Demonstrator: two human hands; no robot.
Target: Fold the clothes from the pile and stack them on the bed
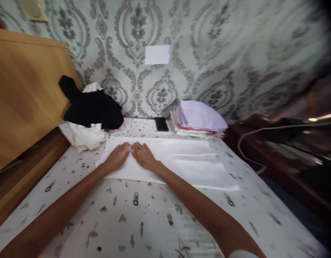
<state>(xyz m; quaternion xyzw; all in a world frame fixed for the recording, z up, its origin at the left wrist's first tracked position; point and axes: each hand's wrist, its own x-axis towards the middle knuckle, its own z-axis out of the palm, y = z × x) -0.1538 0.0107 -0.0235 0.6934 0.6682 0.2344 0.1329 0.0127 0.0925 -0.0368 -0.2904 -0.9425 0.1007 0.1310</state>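
Observation:
A white garment [197, 172] lies spread flat across the patterned sheet. Toward the right it parts into two long strips that look like trouser legs, though its kind is not certain. My left hand [117, 156] rests palm down on its left part, fingers stretched out. Beside it, my right hand [143, 154] also presses flat on the cloth, with its fingertips close to those of the left. Neither hand grips anything.
Black clothing [94, 109] sits heaped over white cloth [83, 138] at the back left, near a wooden panel [28, 93]. A dark phone [161, 124] and a folded stack topped with lilac cloth [201, 114] lie by the wall. A pale cable [243, 138] runs at right.

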